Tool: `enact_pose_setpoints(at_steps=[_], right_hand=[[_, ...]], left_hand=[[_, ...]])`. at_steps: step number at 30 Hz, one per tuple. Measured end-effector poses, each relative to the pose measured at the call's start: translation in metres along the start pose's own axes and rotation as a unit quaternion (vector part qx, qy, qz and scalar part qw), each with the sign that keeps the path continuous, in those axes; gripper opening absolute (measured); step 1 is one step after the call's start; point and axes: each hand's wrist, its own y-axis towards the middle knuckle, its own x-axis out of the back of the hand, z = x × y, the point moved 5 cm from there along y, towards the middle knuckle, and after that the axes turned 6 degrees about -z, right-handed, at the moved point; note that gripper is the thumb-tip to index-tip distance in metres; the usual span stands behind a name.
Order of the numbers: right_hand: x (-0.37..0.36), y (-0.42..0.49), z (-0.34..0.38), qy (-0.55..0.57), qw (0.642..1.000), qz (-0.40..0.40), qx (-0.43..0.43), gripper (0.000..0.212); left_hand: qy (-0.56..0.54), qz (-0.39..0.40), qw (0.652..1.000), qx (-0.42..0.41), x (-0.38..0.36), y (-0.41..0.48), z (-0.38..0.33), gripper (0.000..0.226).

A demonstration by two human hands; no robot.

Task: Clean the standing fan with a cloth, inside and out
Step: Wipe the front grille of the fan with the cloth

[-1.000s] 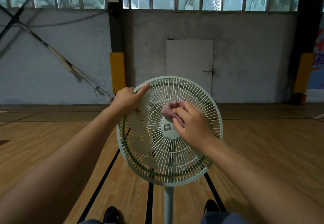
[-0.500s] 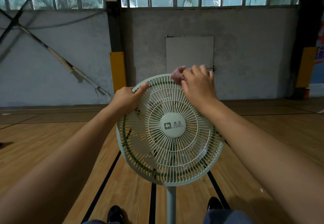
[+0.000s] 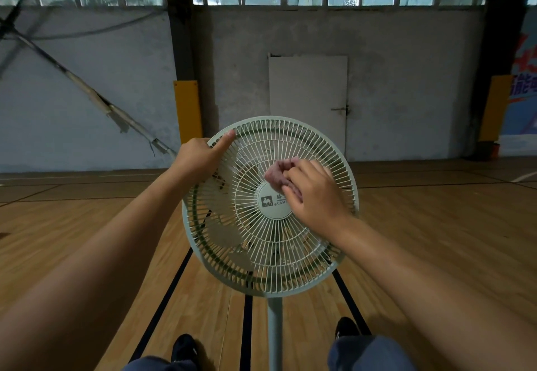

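Note:
The pale green standing fan point(image 3: 261, 254) faces me on its pole point(image 3: 274, 333), its round front grille in the middle of the head view. My left hand point(image 3: 200, 158) grips the grille's upper left rim, with the forefinger lying along the rim. My right hand point(image 3: 312, 194) presses a crumpled pink cloth point(image 3: 279, 176) against the grille, just above and right of the central badge point(image 3: 271, 202), which it partly covers. The blades show dimly behind the grille.
Wooden gym floor with black lines point(image 3: 162, 306) runs under the fan. My two black shoes point(image 3: 183, 347) flank the pole. A grey wall with a white hatch door point(image 3: 308, 103) and yellow padded posts point(image 3: 187, 109) stands behind.
My right hand went with the cloth from the grille's centre up to its top rim, then came back down to the centre. My left hand kept its hold on the rim.

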Motion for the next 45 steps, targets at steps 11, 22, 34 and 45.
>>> enact_pose_setpoints(at_steps=[11, 22, 34, 45], right_hand=[[0.012, 0.008, -0.002, -0.041, 0.997, -0.009, 0.068, 0.017], [0.033, 0.074, -0.058, -0.128, 0.989, -0.046, -0.062, 0.024], [0.009, 0.012, -0.019, -0.006, 0.999, -0.009, -0.042, 0.020], [0.013, -0.003, -0.012, -0.070, 0.997, 0.006, -0.011, 0.018]], left_hand=[[-0.018, 0.030, 0.999, 0.004, -0.001, -0.004, 0.002, 0.103], [-0.013, 0.024, 1.000, 0.003, -0.004, 0.000, 0.000, 0.120], [0.009, 0.015, 1.000, 0.002, -0.002, -0.001, -0.004, 0.109], [0.009, 0.022, 1.000, 0.007, -0.004, 0.000, -0.003, 0.116]])
